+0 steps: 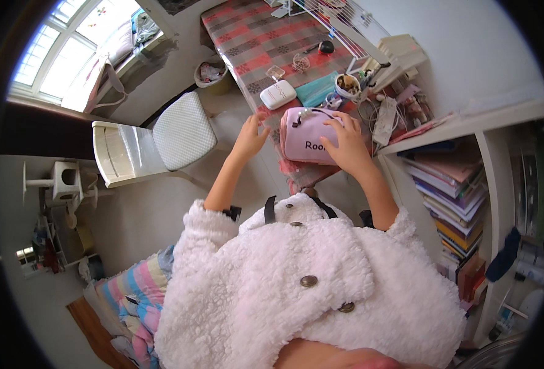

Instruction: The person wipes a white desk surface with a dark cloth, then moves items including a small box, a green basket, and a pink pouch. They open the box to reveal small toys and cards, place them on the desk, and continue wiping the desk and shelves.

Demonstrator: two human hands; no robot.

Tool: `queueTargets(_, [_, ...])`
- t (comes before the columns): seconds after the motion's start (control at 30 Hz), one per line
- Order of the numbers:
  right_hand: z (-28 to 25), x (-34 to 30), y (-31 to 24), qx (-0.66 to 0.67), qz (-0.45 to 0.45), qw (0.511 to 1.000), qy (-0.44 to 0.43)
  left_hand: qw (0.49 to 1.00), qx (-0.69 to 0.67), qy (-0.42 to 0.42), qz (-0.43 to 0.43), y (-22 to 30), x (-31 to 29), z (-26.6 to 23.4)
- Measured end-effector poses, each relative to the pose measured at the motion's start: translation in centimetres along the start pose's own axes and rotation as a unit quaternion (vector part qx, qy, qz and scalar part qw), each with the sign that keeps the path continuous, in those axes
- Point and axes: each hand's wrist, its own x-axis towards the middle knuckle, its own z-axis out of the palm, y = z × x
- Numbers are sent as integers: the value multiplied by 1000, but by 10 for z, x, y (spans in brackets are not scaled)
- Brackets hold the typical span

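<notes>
A pink zippered bag (306, 136) with dark lettering and a dark handle sits at the near end of the table. My right hand (350, 147) rests over its right end, fingers spread and the thumb against the front. Just left of the bag, my left hand (251, 136) hovers with its fingers apart and slightly bent, holding nothing. Behind the bag lie a white rounded case (278, 95) and a teal pouch (317, 91). A white tub (347, 87) of small items stands beside the pouch.
A red and grey checked cloth covers the table (253, 43). To the left are a white chair (183, 132) and a waste bin (213, 77). Cables and a power strip (384, 123) crowd the right side, near a shelf of stacked books (453, 197). A wire rack (339, 24) stands farther back.
</notes>
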Motion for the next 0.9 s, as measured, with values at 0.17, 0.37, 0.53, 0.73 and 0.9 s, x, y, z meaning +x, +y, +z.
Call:
queueTargets(0.17, [29, 44, 11, 81, 9, 996, -31, 997, 50, 2, -66, -79, 85, 39])
queueTargets(0.37, [45, 66, 22, 121, 68, 990, -4, 979, 171, 55, -100, -119, 161, 86])
queueTargets(0.53, [52, 71, 22, 111, 156, 980, 61, 959, 203, -153, -125, -134, 207, 80])
queueTargets(0.73, [63, 78, 0, 133, 193, 966, 107, 956, 165, -218, -104, -131, 215, 74])
queueTargets(0.9, [46, 61, -10, 59, 169, 970, 162, 960, 80, -193, -186, -91, 209, 51])
